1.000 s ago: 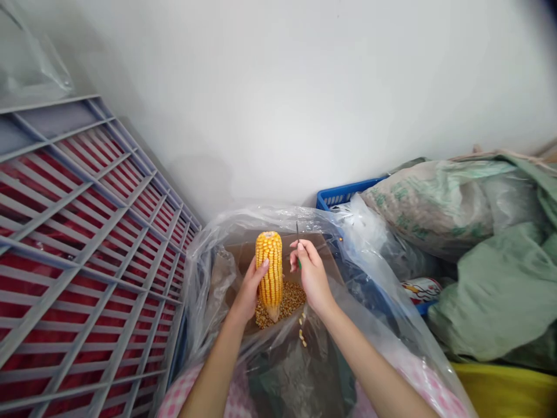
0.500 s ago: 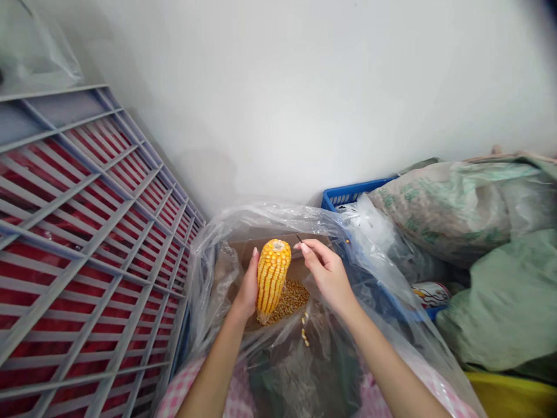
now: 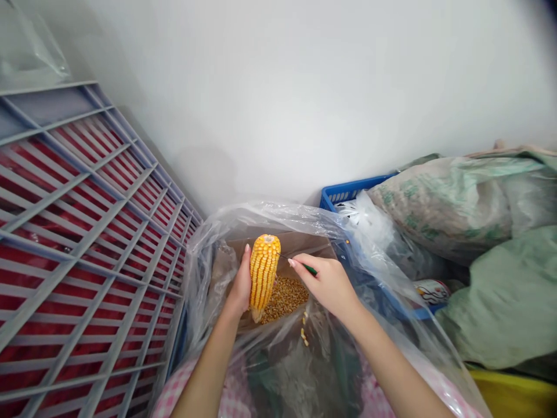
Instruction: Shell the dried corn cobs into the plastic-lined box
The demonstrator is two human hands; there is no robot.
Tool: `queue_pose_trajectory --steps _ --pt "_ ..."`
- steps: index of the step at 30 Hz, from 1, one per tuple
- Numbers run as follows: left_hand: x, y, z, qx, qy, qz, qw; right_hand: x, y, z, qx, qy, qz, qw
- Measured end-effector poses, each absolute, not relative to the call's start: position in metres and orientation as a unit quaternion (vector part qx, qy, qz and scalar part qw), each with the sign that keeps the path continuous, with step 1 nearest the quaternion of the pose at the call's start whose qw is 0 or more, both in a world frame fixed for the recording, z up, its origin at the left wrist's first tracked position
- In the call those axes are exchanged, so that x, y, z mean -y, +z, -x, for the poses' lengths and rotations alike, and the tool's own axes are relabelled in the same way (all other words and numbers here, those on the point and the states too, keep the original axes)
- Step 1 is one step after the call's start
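My left hand (image 3: 242, 284) grips a yellow corn cob (image 3: 263, 273) from its left side, holding it nearly upright with the broad cut end on top. Between the fingers of my right hand (image 3: 324, 281) is a thin-shafted screwdriver (image 3: 310, 270) with a green handle; its dark tip meets the kernels near the top right of the cob. Loose corn kernels (image 3: 285, 299) lie beneath in a cardboard box (image 3: 304, 245) lined with a clear plastic bag (image 3: 204, 255). A few kernels (image 3: 304, 334) rest on the plastic near my lap.
A grey slatted crate (image 3: 100, 232) with red behind its bars stands close on the left. To the right, a blue basket (image 3: 348, 188) holds plastic bags and a can (image 3: 431, 291), beside stuffed sacks (image 3: 500, 302). A white wall (image 3: 278, 104) rises behind.
My right hand has turned and lowered, bringing the tool's tip from above and right of the cob onto its kernels. The cob and left hand have shifted slightly left.
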State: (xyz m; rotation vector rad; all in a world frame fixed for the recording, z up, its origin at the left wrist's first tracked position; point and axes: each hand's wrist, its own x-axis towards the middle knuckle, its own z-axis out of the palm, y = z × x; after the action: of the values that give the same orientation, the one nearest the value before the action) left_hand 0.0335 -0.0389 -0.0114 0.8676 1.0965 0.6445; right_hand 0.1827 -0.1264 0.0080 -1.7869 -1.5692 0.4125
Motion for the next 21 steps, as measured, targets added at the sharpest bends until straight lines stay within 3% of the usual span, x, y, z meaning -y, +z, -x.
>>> queue_pose_trajectory --steps 5,12,21 --pt "0.033 -0.029 -0.029 -0.532 0.322 -0.549 0.559 0.129 0.005 -0.185 0.627 0.08 0.739 0.234" --pt "0.043 -0.038 -0.035 -0.535 0.287 -0.612 0.506 0.13 -0.007 -0.185 0.644 0.066 0.745 0.162" --pt "0.048 -0.043 -0.032 -0.543 0.241 -0.655 0.468 0.127 -0.032 -0.167 0.537 0.104 0.805 0.23"
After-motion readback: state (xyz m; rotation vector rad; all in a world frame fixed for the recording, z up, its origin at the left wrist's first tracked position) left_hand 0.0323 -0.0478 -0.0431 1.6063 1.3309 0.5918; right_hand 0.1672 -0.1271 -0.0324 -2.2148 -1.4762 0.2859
